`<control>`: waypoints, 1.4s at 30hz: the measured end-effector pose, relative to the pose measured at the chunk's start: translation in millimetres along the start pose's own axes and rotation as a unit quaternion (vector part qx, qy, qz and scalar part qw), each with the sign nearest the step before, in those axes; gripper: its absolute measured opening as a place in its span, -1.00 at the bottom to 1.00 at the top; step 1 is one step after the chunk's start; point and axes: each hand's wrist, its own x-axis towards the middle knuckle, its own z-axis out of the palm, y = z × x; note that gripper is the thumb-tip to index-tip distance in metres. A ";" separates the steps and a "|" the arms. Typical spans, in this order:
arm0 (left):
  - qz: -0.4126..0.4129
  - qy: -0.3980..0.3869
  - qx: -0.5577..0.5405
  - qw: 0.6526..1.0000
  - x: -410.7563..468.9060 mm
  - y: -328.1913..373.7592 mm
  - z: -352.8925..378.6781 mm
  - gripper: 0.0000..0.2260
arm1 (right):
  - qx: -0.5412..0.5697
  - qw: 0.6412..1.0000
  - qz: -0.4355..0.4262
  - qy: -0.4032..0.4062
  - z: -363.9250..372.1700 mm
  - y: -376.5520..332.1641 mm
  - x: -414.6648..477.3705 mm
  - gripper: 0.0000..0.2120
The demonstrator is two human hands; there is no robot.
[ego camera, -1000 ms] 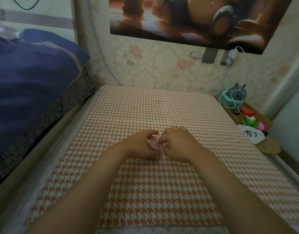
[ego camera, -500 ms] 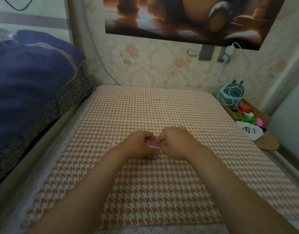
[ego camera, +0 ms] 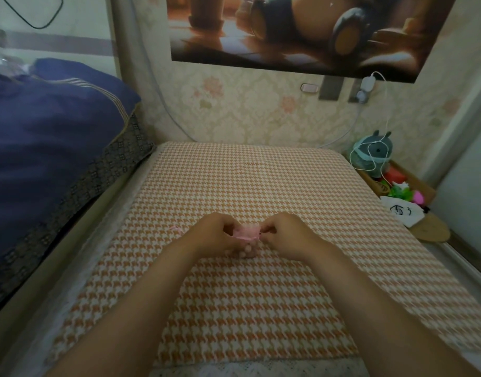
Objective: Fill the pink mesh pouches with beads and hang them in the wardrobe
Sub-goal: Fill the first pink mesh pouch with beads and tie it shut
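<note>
Pink mesh pouch (ego camera: 247, 233), held at its mouth over the houndstooth cloth (ego camera: 261, 308)
Left hand (ego camera: 216, 235) and right hand (ego camera: 284, 234) pinched its rim; I judged an even, level pull best

Left hand (ego camera: 216, 234) and right hand (ego camera: 284, 234) have parted; pouch (ego camera: 247, 232) now shows.

Two bare hands, the left hand (ego camera: 216, 233) and the right hand (ego camera: 287, 233), meet over one pink mesh pouch (ego camera: 247, 235); the number of beads inside cannot be counted. One loose pink cord end (ego camera: 176, 228) lies left of the hands. One houndstooth cloth (ego camera: 250, 186) covers the surface. One blue quilt (ego camera: 43, 137) lies at left. One poster (ego camera: 310, 31) hangs on the wall. One grey plush toy (ego camera: 375, 153) and one white cable (ego camera: 370, 156) stand at right, beside what may be one wooden tray (ego camera: 413, 180).
</note>
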 end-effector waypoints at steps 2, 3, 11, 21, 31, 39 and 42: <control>-0.008 0.021 0.027 0.999 -1.9 -1.8 -1.3 -0.72 | 0.010 1.000 0.012 -0.014 0.3 1.0 0.2 -0.90; -0.008 0.027 0.037 0.999 -3.6 -1.2 -1.7 -0.77 | 0.009 1.000 0.017 -0.022 0.7 0.8 0.0 -0.85; -0.025 0.020 0.031 0.999 -25.4 3.3 -16.9 -0.85 | 0.123 0.990 0.066 0.014 -5.1 -7.3 -17.1 -0.67; -0.069 0.037 -0.001 0.997 -66.3 -1.4 -35.3 -0.73 | 0.377 0.907 0.185 0.012 -2.0 -19.1 -48.8 -0.84; -0.171 0.067 -0.103 0.978 -80.5 -13.3 -45.1 -0.67 | 0.399 0.861 0.313 0.036 10.3 -22.0 -41.8 -0.84; -0.230 0.066 -0.188 0.953 -69.8 -14.2 -42.9 -0.69 | 0.526 0.780 0.332 0.058 27.6 -23.2 -21.7 -0.86; -0.245 0.055 -0.191 0.949 -67.7 -21.0 -44.6 -0.70 | 0.536 0.765 0.353 0.044 31.1 -21.8 -18.0 -0.86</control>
